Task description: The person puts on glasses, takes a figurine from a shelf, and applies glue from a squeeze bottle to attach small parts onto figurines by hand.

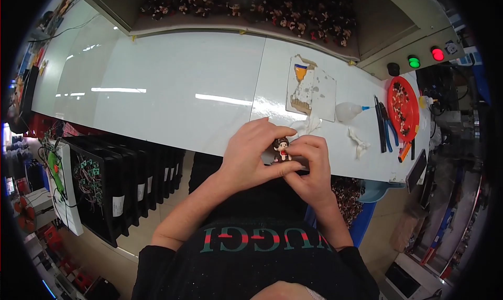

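Observation:
Between my two hands is a small figurine (283,149) with dark hair and a red part on its body, held just over the table's near edge. My left hand (249,151) grips it from the left, thumb below and index finger above. From the right, my right hand (312,164) pinches it, fingers bent against its side. Part of the figurine is covered by the fingers. Beyond my hands, a crumpled white tissue (309,125) lies on the white table (173,90).
Along the right stand a squeeze bottle (347,111), blue-handled pliers (390,127) and a red tray (411,98) of small parts. A stained board (324,93) lies behind. Many figurines (251,7) fill the machine opening. Black racks (112,179) stand lower left, a blue bin (367,216) lower right.

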Action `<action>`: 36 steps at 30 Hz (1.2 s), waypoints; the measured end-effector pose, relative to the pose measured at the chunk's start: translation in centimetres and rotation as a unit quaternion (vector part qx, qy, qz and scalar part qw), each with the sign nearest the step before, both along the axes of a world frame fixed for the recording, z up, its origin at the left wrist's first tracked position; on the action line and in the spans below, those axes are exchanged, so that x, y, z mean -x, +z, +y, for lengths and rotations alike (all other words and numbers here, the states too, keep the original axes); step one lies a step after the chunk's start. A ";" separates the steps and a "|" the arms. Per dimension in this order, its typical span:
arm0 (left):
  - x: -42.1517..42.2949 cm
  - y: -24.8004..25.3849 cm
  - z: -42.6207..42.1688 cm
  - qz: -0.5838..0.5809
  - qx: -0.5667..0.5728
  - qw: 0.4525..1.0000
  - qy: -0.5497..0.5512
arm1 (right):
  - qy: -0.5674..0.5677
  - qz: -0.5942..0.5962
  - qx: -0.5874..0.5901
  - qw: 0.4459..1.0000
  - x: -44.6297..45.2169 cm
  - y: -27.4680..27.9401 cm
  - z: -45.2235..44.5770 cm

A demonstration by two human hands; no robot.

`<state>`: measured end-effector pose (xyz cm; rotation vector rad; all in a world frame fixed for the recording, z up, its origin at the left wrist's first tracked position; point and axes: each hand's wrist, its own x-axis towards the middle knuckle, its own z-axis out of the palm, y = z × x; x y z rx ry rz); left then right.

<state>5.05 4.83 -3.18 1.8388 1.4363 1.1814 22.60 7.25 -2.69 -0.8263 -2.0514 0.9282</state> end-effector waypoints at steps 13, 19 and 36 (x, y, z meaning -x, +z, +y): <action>0.8 0.4 -0.2 -0.130 0.041 0.990 -0.029 | -0.046 0.052 0.003 0.998 0.4 -1.0 0.5; 0.6 0.5 -0.1 -0.130 0.045 0.990 -0.020 | -0.055 0.059 0.014 0.997 0.5 -1.1 0.5; -0.2 0.1 -0.3 -0.070 0.024 0.997 0.020 | -0.074 0.068 -0.018 0.995 0.9 -1.6 0.0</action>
